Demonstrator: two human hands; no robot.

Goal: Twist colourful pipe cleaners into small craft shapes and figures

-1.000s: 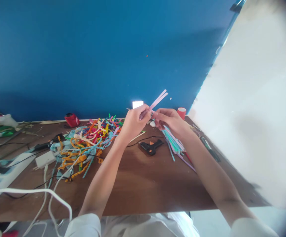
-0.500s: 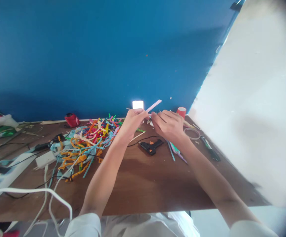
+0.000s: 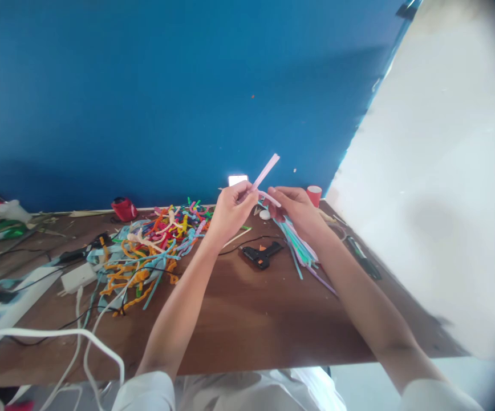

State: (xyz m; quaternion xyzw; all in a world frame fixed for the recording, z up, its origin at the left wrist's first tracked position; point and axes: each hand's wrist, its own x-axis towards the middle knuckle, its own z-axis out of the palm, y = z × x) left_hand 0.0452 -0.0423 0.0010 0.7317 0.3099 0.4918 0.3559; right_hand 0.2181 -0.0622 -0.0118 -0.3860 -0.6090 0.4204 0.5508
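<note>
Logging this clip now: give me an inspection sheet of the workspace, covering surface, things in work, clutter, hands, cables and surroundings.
Surface: brown table, bare across the near middle.
Things in work: pale pink strips, ends pointing up above the left hand; one bent end reaches toward the right hand.
Clutter: tangled colourful fuzzy stems, black glue gun, pastel strip bundle, red cylinder.
Left hand: grip closed on the strips.
Right hand: fingers at the bent end; contact unclear.
Cables: white cable looping at near left; thin black ones also seen.
Surroundings: blue wall behind, white panel or wall at right.
Other people: nothing seen.
</note>
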